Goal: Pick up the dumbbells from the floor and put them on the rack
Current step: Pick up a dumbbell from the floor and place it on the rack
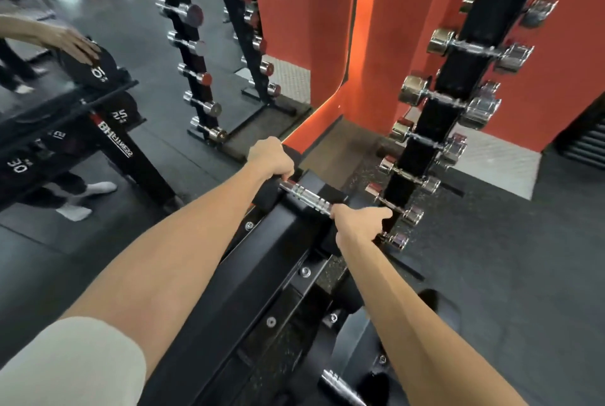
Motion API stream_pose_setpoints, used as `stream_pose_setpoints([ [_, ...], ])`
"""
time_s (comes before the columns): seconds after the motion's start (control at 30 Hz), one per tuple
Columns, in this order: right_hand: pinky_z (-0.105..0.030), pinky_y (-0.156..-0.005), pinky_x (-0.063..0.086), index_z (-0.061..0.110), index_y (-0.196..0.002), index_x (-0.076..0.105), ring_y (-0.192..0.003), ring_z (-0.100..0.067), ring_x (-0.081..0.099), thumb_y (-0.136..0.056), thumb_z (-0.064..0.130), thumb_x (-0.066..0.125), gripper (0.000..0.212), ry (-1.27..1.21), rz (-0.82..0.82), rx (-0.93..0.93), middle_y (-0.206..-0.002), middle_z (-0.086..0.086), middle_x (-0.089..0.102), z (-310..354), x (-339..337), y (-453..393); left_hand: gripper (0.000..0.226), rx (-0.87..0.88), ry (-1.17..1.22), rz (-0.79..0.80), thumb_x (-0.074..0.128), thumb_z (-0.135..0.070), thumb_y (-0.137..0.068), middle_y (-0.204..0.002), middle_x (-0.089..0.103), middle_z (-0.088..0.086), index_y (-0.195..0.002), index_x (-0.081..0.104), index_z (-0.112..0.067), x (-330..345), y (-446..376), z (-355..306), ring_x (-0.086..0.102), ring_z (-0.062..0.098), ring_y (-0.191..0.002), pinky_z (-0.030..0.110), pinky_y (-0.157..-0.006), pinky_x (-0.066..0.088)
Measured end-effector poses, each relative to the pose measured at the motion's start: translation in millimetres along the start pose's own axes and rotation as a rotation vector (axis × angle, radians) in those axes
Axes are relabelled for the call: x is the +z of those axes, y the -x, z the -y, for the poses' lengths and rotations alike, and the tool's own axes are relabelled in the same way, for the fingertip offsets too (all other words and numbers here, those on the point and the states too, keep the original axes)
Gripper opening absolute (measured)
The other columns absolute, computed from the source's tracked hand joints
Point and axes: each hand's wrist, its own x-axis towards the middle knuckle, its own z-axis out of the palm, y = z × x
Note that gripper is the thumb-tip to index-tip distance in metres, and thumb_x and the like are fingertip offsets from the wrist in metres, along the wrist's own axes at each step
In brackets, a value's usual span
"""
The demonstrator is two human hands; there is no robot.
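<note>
A large black dumbbell with a chrome handle (304, 197) lies across the far end of the black rack (262, 261). My left hand (270, 158) grips its far-left head, fingers curled over the top by the handle. My right hand (357, 222) holds the near-right end, thumb against the handle, and covers most of that head. Whether the dumbbell's full weight rests on the rack cannot be told. A second dumbbell's chrome handle (340, 389) shows on the rack at the bottom edge.
A black upright tower (435, 143) with several small chrome dumbbells stands just right of my right hand, against an orange wall (304, 29). A mirror (131, 45) on the left reflects racks, numbered weights and a person. Dark rubber floor (507, 258) lies to the right.
</note>
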Motion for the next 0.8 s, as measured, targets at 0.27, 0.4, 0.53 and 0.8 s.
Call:
stream_pose_setpoints([
  [0.27, -0.032, -0.070, 0.041, 0.003, -0.128, 0.053, -0.091, -0.021, 0.050, -0.084, 0.020, 0.073, 0.051, 0.005, 0.355, 0.008, -0.114, -0.012, 0.055, 27.2, -48.6, 15.7, 0.057, 0.109, 0.079, -0.018, 0.063, -0.026, -0.081, -0.141, 0.048, 0.014, -0.137, 0.056, -0.016, 12.2, 62.4, -12.3, 0.046, 0.038, -0.131, 0.043, -0.106, 0.042],
  [0.4, -0.034, -0.074, 0.053, 0.013, -0.109, 0.065, -0.085, -0.024, 0.066, -0.100, 0.023, 0.053, 0.018, -0.001, 0.412, -0.079, -0.102, -0.005, 0.070, 28.0, -120.1, 33.4, 0.026, 0.275, 0.384, 0.030, 0.064, -0.026, -0.090, -0.114, 0.067, -0.006, -0.114, 0.073, -0.021, 25.0, 139.7, -47.8, 0.063, 0.017, -0.106, 0.024, -0.079, 0.049],
  [0.53, -0.033, -0.080, 0.052, 0.016, -0.115, 0.065, -0.078, -0.018, 0.068, -0.102, 0.025, 0.047, 0.024, -0.069, 0.378, -0.161, -0.108, -0.006, 0.077, 16.7, -211.6, 54.5, 0.011, 0.378, 0.580, 0.123, 0.066, -0.028, -0.090, -0.100, 0.075, -0.007, -0.096, 0.075, -0.027, 57.4, 214.9, -94.5, 0.072, 0.014, -0.093, 0.028, -0.078, 0.056],
  [0.8, -0.027, -0.071, 0.050, 0.027, -0.091, 0.061, -0.079, -0.017, 0.070, -0.103, 0.029, 0.052, 0.014, -0.209, 0.187, -0.304, -0.095, 0.000, 0.076, -53.2, -447.3, 107.5, 0.013, 0.632, 0.584, 0.322, 0.063, -0.020, -0.092, -0.097, 0.076, -0.002, -0.097, 0.072, -0.027, 137.4, 393.8, -195.2, 0.074, 0.017, -0.084, 0.036, -0.080, 0.058],
])
